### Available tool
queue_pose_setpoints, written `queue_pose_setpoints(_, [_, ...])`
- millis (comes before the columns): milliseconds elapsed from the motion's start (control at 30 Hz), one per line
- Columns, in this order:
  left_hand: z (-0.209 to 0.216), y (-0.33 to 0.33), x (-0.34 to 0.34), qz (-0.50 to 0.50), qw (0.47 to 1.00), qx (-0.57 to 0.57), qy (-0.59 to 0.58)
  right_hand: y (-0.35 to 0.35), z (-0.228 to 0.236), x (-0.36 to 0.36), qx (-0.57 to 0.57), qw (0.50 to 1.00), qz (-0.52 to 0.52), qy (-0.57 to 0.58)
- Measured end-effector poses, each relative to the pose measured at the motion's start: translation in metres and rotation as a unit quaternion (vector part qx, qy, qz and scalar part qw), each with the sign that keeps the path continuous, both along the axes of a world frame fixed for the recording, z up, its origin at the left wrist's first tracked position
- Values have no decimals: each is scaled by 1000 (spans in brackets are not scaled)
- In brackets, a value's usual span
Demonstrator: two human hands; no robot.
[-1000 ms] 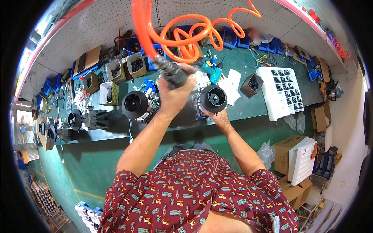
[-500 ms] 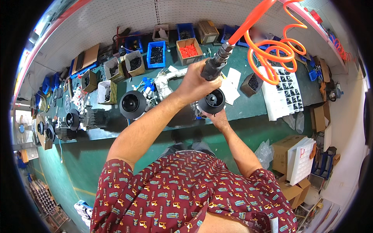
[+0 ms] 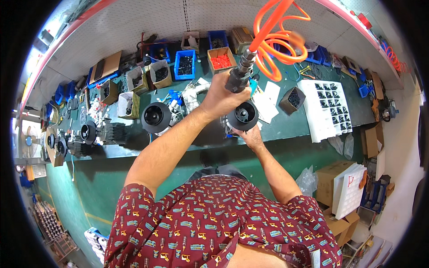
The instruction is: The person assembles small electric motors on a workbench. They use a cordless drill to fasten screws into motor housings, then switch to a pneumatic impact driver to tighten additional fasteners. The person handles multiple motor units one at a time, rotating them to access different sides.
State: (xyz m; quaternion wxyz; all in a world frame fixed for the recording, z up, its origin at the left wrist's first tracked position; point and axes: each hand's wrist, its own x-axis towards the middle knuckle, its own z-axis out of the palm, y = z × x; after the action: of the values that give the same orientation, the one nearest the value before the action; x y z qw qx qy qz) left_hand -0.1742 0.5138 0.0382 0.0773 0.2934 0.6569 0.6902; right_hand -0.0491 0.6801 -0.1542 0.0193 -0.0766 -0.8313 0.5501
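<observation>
My left hand (image 3: 222, 97) is wrapped round a black air screwdriver (image 3: 240, 76), which hangs over the bench with an orange hose at its upper end. Below it is a motor unit with a round black fan wheel (image 3: 243, 117). My right hand (image 3: 253, 135) grips this unit from the near side, its fingers partly hidden under the wheel. The screwdriver's tip is hidden behind my left hand, so contact with the wheel cannot be made out. Left of my forearm stands another black fan wheel (image 3: 156, 117) on a motor, with white and blue connectors beside it.
Blue bins (image 3: 185, 65) of black parts and a cardboard box (image 3: 220, 59) of red parts line the back. A white tray (image 3: 315, 117) of black parts lies at right, near a small box (image 3: 292, 99) and white paper (image 3: 267, 102). More motors (image 3: 111, 132) stand at left.
The air screwdriver and my left hand have shifted slightly left. The orange hose coils have swung left. My right hand stays at the fan wheel; the view has turned a little.
</observation>
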Motion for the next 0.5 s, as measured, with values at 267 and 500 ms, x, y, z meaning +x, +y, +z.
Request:
queue_pose_setpoints(267, [21,3,-2,73,992,104,-9,9,-28,-2,-65,997,-32,-5])
queue_pose_setpoints(500, [79,-56,-3,185,977,100,20,24,20,25,-1,993,-60,99])
